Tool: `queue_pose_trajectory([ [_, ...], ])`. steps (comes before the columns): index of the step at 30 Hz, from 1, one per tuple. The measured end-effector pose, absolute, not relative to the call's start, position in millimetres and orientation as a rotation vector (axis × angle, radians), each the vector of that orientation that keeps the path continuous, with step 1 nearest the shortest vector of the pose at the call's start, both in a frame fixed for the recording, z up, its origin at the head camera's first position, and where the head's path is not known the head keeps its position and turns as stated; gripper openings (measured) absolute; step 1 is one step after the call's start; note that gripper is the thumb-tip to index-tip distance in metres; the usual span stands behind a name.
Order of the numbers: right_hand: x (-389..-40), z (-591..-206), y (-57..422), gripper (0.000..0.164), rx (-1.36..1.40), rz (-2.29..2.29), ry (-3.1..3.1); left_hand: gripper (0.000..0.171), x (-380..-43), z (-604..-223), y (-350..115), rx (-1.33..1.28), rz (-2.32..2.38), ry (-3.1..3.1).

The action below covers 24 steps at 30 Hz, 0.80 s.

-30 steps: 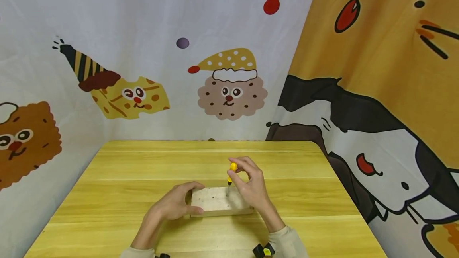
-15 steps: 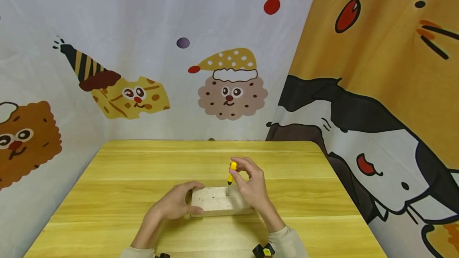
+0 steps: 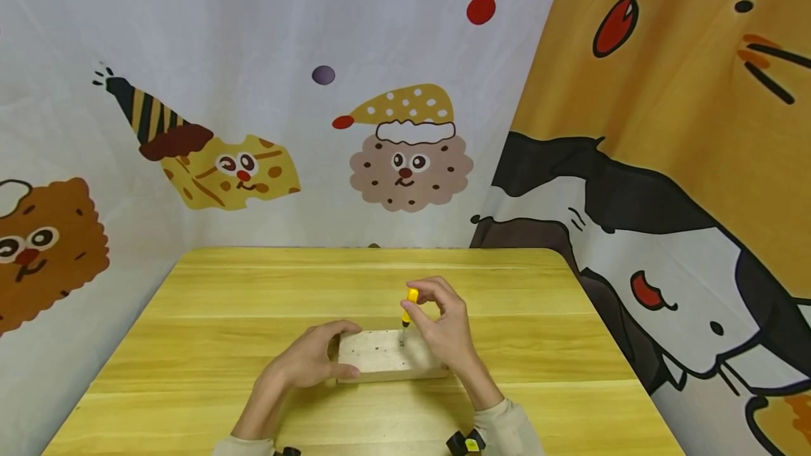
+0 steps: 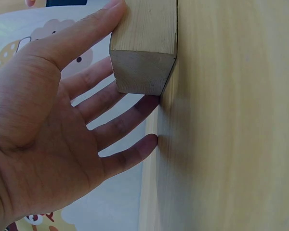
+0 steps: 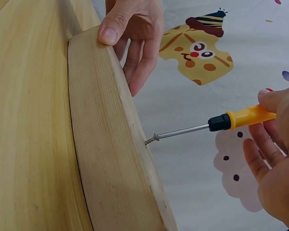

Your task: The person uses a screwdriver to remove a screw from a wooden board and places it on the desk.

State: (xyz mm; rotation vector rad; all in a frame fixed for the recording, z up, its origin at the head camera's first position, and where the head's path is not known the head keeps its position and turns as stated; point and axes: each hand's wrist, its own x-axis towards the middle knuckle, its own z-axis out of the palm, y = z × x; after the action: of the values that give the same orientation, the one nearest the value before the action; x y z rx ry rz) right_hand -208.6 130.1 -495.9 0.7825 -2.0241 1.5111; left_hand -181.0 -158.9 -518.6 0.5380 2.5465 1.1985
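Observation:
A pale wooden block (image 3: 374, 361) with several small holes in its top lies flat on the table. My left hand (image 3: 309, 357) grips its left end, thumb on the near side and fingers round the far side; the left wrist view shows the thumb against the block's face (image 4: 147, 26). Between thumb and fingers, my right hand (image 3: 446, 326) pinches a screwdriver with a yellow handle (image 3: 409, 305) and black collar. Its steel shaft (image 5: 183, 130) meets the head of a screw (image 5: 151, 139) that stands partly out of the block's top.
The wooden table (image 3: 253, 294) spreads around the block. Behind it hangs a white curtain (image 3: 253, 41) with cartoon prints, and at the right an orange one (image 3: 684, 90).
My right fingers shift slightly on the screwdriver's handle, which stays over the same screw. The left hand and the block keep their places.

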Motion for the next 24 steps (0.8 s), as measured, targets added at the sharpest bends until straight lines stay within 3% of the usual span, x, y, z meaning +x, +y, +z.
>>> queue_pose_trajectory([
  [16,-209.0,-495.3,130.0,0.044,0.819,1.543,-2.052,0.082,-178.8,-518.9,-159.3,0.531,1.209,2.543],
  [24,-209.3,-495.3,129.9,0.04,0.806,1.471,-2.056,0.08,-180.1,-517.5,-158.4,0.524,1.214,2.531],
])
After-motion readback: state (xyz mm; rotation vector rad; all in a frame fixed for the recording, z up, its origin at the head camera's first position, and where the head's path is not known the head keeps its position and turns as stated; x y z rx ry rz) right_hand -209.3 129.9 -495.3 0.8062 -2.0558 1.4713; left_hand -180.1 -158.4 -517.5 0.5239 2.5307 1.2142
